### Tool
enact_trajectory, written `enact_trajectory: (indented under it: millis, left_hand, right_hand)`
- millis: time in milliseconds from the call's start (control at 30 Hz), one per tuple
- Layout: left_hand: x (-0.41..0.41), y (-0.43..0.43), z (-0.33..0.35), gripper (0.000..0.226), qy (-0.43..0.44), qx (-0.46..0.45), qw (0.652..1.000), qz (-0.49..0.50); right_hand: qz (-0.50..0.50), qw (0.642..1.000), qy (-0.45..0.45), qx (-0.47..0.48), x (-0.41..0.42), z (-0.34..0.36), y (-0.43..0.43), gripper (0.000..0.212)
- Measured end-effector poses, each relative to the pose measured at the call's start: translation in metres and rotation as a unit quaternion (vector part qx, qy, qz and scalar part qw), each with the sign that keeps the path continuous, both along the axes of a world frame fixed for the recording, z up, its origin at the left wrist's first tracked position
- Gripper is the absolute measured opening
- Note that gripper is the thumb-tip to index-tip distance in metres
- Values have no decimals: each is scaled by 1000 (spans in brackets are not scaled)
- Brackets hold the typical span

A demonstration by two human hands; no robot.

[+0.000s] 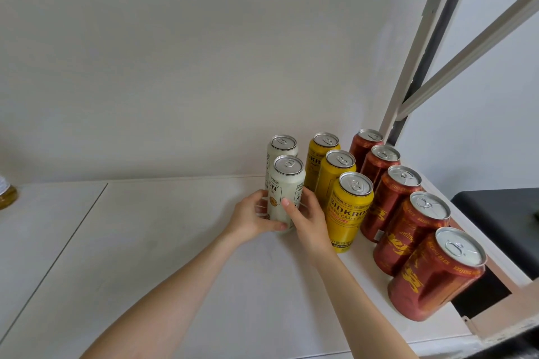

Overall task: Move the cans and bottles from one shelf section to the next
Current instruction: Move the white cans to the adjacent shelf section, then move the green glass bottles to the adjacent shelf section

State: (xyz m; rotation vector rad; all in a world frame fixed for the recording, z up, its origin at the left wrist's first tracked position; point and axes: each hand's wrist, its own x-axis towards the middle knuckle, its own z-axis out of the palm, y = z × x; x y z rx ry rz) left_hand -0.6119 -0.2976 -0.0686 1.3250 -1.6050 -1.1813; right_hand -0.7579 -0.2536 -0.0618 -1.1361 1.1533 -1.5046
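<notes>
white can [287,183] stands upright, clasped between left grip [253,220] and right grip [309,220].

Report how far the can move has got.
Looks done: five red metal cans, three yellow metal cans and a rear white can stand in rows on the right. In hand: left hand and right hand grip the front white can. Left: seemingly the amber bottle at far left.
</notes>
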Motion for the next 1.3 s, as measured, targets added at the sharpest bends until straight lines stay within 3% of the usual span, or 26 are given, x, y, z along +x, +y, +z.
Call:
enact_trajectory:
  millis: [700, 933, 1133, 1300]
  left_hand:
    - [9, -15, -3, 64, -22, -17, 999, -35]
    - [44, -7, 2, 53, -128, -47, 991, -6]
    - [89, 26, 5, 66, -352, -133, 926, -15]
    - [109, 69, -1, 64, -472, -209, 856, -12]
  right_hand:
    - [-15, 1000, 14, -2, 0, -1, -9, 46]
    - [-91, 995, 38, 35, 9, -4, 5, 52]
    - [-143, 964, 210, 82, 13, -10, 42, 66]
    - [-142, 863, 478, 79, 22, -11, 79, 69]
